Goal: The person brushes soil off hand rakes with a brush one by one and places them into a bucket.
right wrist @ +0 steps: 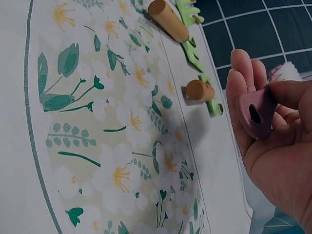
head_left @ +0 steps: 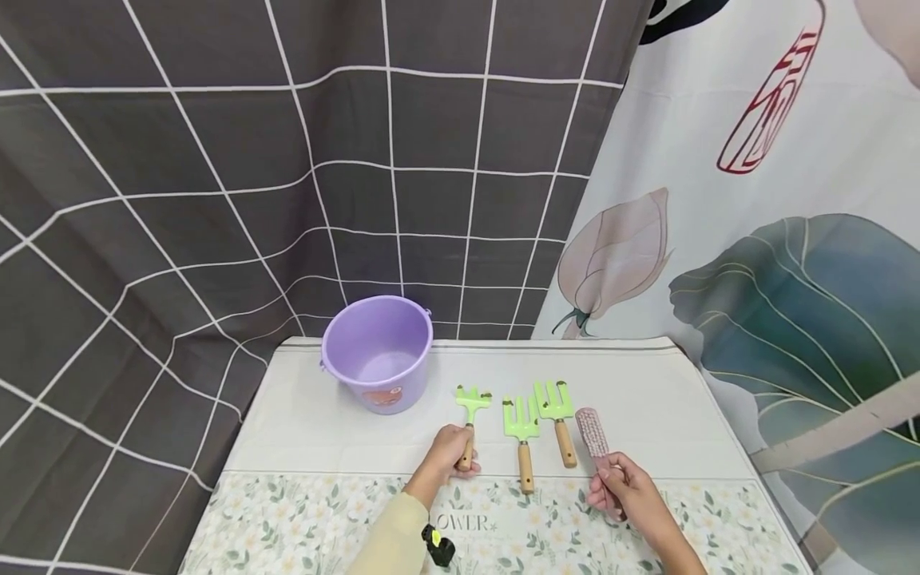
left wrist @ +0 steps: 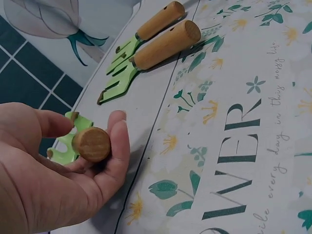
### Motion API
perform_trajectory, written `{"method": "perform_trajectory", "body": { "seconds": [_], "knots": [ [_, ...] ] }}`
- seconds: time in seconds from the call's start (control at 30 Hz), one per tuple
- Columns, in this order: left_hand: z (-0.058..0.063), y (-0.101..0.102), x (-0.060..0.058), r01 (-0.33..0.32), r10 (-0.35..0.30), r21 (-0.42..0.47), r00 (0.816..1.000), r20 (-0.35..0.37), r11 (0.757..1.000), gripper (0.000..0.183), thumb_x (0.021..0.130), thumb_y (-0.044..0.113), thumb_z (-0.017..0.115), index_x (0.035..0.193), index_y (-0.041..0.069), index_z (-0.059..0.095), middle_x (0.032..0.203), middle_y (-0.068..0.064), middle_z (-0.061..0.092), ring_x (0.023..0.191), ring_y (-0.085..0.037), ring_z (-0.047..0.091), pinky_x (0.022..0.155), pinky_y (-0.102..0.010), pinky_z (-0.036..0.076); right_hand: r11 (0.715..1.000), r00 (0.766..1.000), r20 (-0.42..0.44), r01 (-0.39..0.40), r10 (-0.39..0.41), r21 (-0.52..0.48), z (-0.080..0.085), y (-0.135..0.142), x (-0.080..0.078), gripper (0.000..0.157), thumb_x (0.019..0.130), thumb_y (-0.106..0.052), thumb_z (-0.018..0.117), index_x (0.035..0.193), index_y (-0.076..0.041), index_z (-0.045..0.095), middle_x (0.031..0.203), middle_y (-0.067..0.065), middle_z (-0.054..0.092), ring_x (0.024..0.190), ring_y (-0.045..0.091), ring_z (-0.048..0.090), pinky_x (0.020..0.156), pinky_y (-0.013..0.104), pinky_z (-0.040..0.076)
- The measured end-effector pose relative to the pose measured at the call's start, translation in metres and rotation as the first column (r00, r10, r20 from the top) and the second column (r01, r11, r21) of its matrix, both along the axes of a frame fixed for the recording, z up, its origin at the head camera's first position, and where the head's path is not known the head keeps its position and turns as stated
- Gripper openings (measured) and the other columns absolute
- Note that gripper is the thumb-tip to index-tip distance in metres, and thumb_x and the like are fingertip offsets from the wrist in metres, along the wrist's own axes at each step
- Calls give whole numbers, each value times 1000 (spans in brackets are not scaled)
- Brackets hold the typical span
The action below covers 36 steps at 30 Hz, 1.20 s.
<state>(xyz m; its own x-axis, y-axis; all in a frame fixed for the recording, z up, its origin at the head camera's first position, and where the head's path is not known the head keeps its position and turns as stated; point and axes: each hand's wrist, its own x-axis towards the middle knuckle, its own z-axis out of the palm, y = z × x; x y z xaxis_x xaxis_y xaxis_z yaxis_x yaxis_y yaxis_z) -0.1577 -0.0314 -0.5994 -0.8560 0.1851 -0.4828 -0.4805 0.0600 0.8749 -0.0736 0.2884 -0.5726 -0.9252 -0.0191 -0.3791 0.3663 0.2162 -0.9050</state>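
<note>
My left hand (head_left: 447, 451) holds a small green garden cultivator (head_left: 472, 401) by its wooden handle (left wrist: 94, 145), the butt end facing the left wrist camera. In my right hand (head_left: 636, 489) is a pink brush (head_left: 592, 431), its head pointing away from me. The right wrist view shows the brush's handle end (right wrist: 258, 113) with a hole through it, gripped between thumb and fingers, and pale bristles (right wrist: 286, 71) beyond. Between the hands lie two green hand forks with wooden handles, one nearer fork (head_left: 521, 427) and one farther fork (head_left: 553, 402).
A purple bucket (head_left: 391, 391) stands at the back left of the table (head_left: 302, 423), its inside bare where it shows. A flowered cloth (head_left: 287, 519) covers the table's front. Behind hang a dark checked curtain (head_left: 431, 200) and a pale printed one (head_left: 690, 144).
</note>
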Motion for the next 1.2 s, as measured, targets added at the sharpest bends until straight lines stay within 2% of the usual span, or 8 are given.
{"method": "perform_trajectory", "body": {
  "seconds": [0.17, 0.27, 0.43, 0.6, 0.73, 0.87, 1.07, 1.2],
  "knots": [
    [0, -2, 2, 19, -19, 11, 1000, 0, 1000, 35, 98, 8, 48, 121, -18, 51, 85, -15, 66, 57, -14, 68, 51, -24, 59, 1000, 999, -36, -14, 14, -24, 0, -1, 3, 26, 111, -14, 44, 122, 10, 44, 95, 18, 69, 75, 18, 73, 52, 24, 52],
    [0, -4, 2, 22, -22, 26, 1000, 17, 999, 35, 101, 6, 48, 126, -19, 47, 88, -17, 68, 60, -15, 69, 53, -24, 60, 999, 999, -35, -28, 26, -40, 0, -1, 4, 25, 111, -13, 44, 121, 10, 44, 95, 17, 69, 75, 18, 73, 53, 24, 53],
    [-1, -4, 1, 21, -24, 84, 999, 35, 996, 42, 104, 10, 47, 135, -18, 42, 84, -8, 63, 58, -9, 62, 51, -18, 55, 999, 999, -38, -35, 33, -33, -1, 0, 4, 24, 111, -14, 45, 120, 9, 45, 93, 14, 69, 73, 17, 72, 50, 23, 50],
    [1, -4, 0, -9, 0, 130, 998, 67, 991, 50, 105, 18, 43, 143, -14, 36, 83, -4, 56, 59, -8, 53, 50, -16, 48, 999, 998, -67, -23, 20, -33, -1, 0, 0, 26, 111, -15, 45, 119, 10, 45, 90, 14, 68, 70, 17, 71, 48, 22, 49],
    [1, -5, 0, -27, 15, 151, 997, 82, 988, 52, 104, 15, 42, 146, -15, 33, 86, -5, 57, 60, -10, 55, 51, -17, 49, 1000, 998, -65, -4, 4, -9, 1, -1, -3, 29, 111, -14, 45, 128, 9, 47, 90, 13, 65, 69, 16, 68, 52, 26, 55],
    [1, -6, 1, -34, 23, 152, 997, 76, 988, 55, 102, 10, 41, 149, -16, 31, 87, -5, 60, 60, -11, 57, 50, -18, 50, 999, 998, -69, 5, -2, 44, 2, -1, -4, 31, 112, -12, 43, 136, 7, 48, 89, 11, 61, 65, 13, 60, 54, 28, 55],
    [1, -4, 1, -54, 42, 159, 996, 78, 986, 48, 103, 14, 42, 141, -15, 40, 82, -2, 55, 56, -7, 47, 48, -15, 43, 994, 996, -87, 5, 5, 109, 1, 1, -6, 28, 113, -14, 40, 133, 3, 51, 83, 12, 58, 57, 11, 48, 46, 29, 45],
    [0, -3, 1, -77, 65, 153, 995, 82, 985, 39, 102, 15, 43, 129, -13, 45, 79, 0, 52, 54, -6, 44, 46, -13, 39, 994, 996, -87, 16, -7, 104, 1, -1, -8, 31, 113, -16, 39, 137, 1, 49, 83, 10, 56, 57, 10, 44, 46, 25, 40]
  ]
}}
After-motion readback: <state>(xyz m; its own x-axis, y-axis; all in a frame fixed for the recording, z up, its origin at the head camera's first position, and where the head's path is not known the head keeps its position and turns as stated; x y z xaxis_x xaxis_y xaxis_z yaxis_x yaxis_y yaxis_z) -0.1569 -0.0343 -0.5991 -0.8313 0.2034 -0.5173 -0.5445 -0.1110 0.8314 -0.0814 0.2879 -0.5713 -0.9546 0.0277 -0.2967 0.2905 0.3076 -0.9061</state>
